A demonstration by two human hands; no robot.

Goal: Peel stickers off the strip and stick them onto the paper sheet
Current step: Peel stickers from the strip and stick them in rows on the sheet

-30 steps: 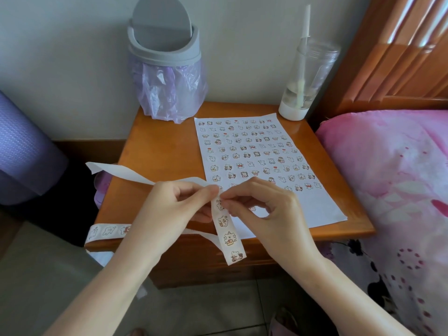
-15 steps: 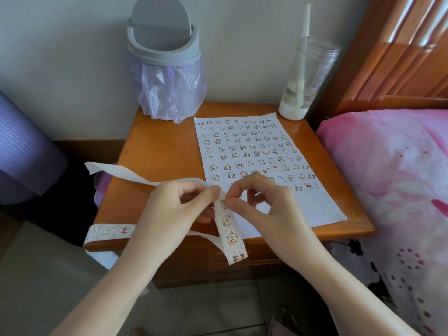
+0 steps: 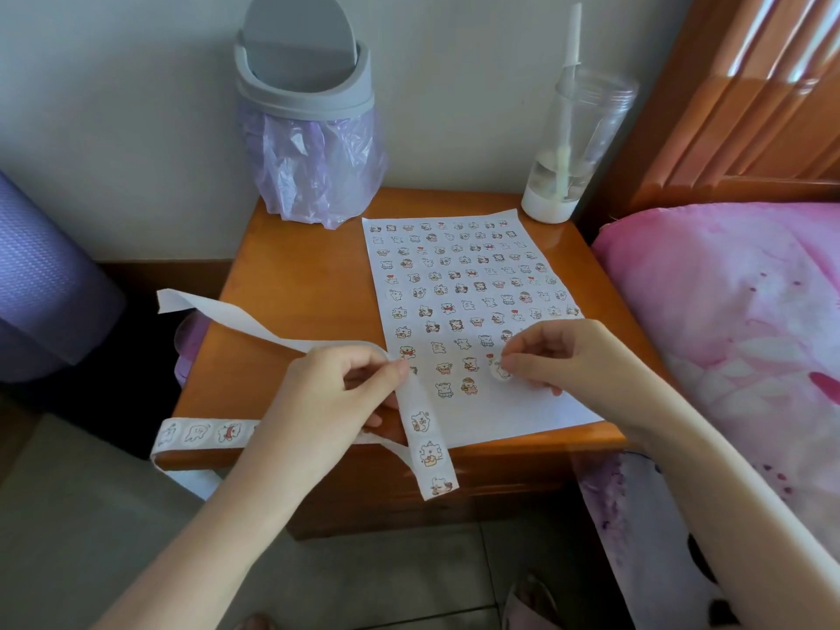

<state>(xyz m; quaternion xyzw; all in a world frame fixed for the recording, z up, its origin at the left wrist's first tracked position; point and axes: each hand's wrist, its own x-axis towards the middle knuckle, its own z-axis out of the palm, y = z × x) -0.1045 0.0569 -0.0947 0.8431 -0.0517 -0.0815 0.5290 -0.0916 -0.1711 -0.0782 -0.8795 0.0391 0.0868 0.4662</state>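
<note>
Hands: both are busy and well apart. The left hand (image 3: pixel 336 393) pinches the strip (image 3: pixel 427 447) at its fold between thumb and forefinger. The right hand (image 3: pixel 559 356) pinches one peeled sticker (image 3: pixel 500 371) in its fingertips.
Strip: bare backing trails leftward past the edge of the worktop (image 3: pixel 291 284). The printed end, with three stickers on it, hangs over the front edge just beside the left hand. Another printed stretch lies along the front left corner.
Sticker: round and pale, it is held low over the paper sheet (image 3: pixel 500 416), to the right of the short near rows. Whether it touches the paper I cannot tell.
Step in hand: placing, I judge. This one is peeled but not yet stuck down.
Next move: set it in line with its row, clear of the neighbour on its left, then press it flat.
Progress: rows fill most of the sheet, and only the near margin is bare.
Worktop: a glossy orange-brown wooden bedside cabinet, with the sheet on its right half.
Room, left to right: a purple rolled mat (image 3: pixel 41 284) at the far left. A grey swing-lid bin (image 3: pixel 304 97) with a lilac bag (image 3: pixel 313 175) at the back left corner. A clear bottle (image 3: pixel 577 143) with a straw (image 3: pixel 572 61) at the back right. A wooden headboard (image 3: pixel 750 84) above a pink bed cover (image 3: pixel 727 311). A pale wall (image 3: pixel 113 106) behind.
</note>
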